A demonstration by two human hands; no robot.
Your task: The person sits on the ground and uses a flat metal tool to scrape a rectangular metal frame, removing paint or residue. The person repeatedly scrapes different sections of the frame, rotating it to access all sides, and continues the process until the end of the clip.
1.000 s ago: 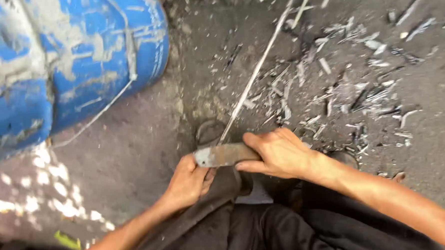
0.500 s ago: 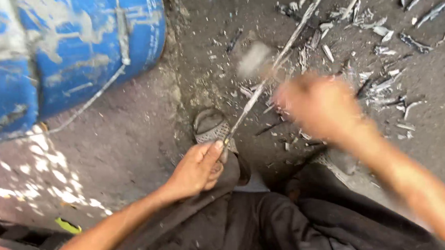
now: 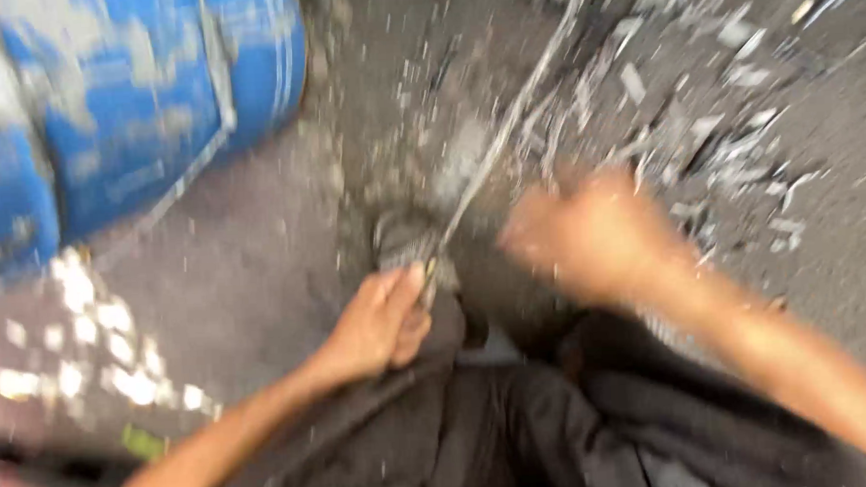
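At the far left lies a blue drum [image 3: 125,101], scuffed and paint-worn, resting on its side on the dusty ground [image 3: 259,271] with patches of sunlight in front of it. Moving right, the left hand [image 3: 378,324] is pressed down near a small round grey block [image 3: 404,240], its fingers curled and pinching the near end of a long thin metal strip [image 3: 511,138] that runs up and away to the right across the dirt. The strip looks light and stiff but springy, with thin edges that are probably sharp, so the flat faces near the end, where the left hand has it, seem the safest place to grip; held far from the block it would likely whip about. Further right, the right hand [image 3: 593,232] is a blur in mid-air above the strip, and I cannot tell whether its fingers are closed or what, if anything, they hold. Beyond it, pale metal scraps [image 3: 730,133] are scattered over the ground. The whole view is smeared by motion, the strip's far end is cut off at the top edge, and the dark trousers [image 3: 519,434] hide whatever lies below the block.
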